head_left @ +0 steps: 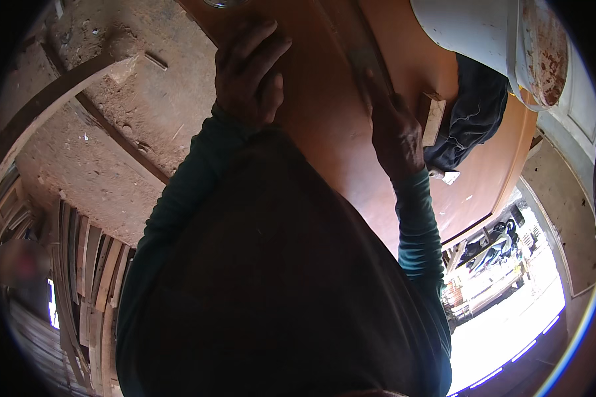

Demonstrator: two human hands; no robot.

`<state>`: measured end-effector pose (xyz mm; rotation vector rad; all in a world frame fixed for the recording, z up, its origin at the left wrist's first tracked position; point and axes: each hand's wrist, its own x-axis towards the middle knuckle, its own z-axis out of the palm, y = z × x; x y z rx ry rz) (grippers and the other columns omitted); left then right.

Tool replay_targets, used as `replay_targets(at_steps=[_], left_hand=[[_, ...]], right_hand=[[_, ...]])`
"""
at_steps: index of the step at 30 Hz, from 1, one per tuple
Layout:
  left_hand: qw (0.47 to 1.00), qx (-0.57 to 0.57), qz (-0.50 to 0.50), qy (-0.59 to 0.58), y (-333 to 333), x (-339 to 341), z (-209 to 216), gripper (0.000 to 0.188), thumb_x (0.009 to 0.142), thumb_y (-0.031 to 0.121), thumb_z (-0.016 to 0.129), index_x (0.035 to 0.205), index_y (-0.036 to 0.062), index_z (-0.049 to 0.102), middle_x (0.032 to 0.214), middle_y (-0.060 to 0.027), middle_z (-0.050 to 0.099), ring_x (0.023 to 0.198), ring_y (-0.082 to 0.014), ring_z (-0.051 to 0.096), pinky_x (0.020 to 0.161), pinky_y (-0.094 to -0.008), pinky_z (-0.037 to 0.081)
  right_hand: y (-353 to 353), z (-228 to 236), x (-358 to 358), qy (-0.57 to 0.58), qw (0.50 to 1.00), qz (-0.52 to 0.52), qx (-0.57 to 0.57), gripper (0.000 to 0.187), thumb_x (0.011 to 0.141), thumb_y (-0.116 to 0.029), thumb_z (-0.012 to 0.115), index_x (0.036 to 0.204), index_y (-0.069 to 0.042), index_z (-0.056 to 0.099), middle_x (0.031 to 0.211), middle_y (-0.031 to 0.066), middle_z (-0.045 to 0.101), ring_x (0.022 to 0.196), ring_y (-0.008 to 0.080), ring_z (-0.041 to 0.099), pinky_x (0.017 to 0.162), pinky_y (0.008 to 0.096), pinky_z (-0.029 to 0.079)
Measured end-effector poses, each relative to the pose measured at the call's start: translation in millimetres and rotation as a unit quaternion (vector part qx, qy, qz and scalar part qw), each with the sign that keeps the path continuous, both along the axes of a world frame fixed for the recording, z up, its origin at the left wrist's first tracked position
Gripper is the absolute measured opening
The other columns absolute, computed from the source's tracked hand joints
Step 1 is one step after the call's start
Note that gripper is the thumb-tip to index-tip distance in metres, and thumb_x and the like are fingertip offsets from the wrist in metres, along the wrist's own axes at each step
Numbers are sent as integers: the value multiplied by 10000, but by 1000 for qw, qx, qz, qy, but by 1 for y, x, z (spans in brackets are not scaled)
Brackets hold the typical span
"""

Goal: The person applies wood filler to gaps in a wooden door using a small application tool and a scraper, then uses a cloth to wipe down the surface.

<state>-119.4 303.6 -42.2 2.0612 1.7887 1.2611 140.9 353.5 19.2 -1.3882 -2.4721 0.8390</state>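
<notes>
Where the right hand (pixel 398 135) meets the near end of a long dark strip (pixel 351 36), the forefinger extends along the strip; whether the remaining fingers close around it cannot be determined. The strip lies on a reddish-brown panel (pixel 311 86) and runs toward the far side. The left hand (pixel 248 76), fingers half bent and slightly apart, is over the panel beside its left edge; its palm is hidden.

Obstructions are grouped to the right. A wooden block (pixel 434 120) is just beside the right hand, with a black cloth (pixel 477 112) beyond it. A white container (pixel 467 26) occupies the far right. A round shiny object (pixel 225 2) is located beyond the left hand.

Bare panel surface extends between the hands, and also from the cloth to the near right edge. Left of the panel, ground (pixel 159 86) borders its edge; a curved beam (pixel 53 96) is farther left.
</notes>
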Motion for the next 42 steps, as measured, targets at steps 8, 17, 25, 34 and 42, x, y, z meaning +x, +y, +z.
replay_targets(at_steps=[8, 17, 25, 34, 42], left_hand=[[1000, 5, -12, -9, -1, -2, -2, 430, 1043, 337, 445, 1285, 50, 654, 1378, -148, 593, 1312, -325, 504, 1101, -448, 367], [999, -30, -16, -25, -2, -3, 0, 408, 896, 219, 565, 1257, 62, 674, 1360, -138, 602, 1293, -344, 515, 1088, -458, 403], [999, -34, -25, -34, -1, -4, 1, 413, 874, 193, 580, 1253, 58, 674, 1336, -153, 611, 1261, -355, 544, 1076, -483, 415], [995, -41, -56, -75, 1, -6, 1, 418, 802, 121, 619, 1207, 43, 690, 1321, -172, 622, 1237, -355, 562, 1090, -478, 424], [995, -72, -30, -55, 2, -7, 12, 475, 752, 96, 659, 1224, 39, 680, 1335, -167, 611, 1250, -346, 545, 1061, -487, 427]], right_hand=[[12, 1, -8, -63, 998, 17, -6, 561, 877, 8, 600, 1400, -193, 575, 1254, 205, 634, 913, 408, 698, 709, 492, 584], [29, -4, -22, -36, 997, 64, 37, 509, 879, -60, 627, 1375, -153, 562, 1158, 214, 632, 756, 406, 678, 658, 482, 582], [44, -19, -35, -33, 995, 79, 42, 530, 841, -63, 642, 1362, -120, 563, 1066, 231, 629, 735, 408, 660, 646, 461, 569], [48, 7, -62, 33, 997, 32, 55, 315, 884, -18, 595, 1194, -68, 623, 957, 215, 611, 815, 399, 646, 703, 488, 542], [52, 8, -61, 2, 998, 18, 61, 494, 865, 41, 571, 1335, -108, 600, 969, 189, 638, 771, 386, 636, 678, 449, 543]])
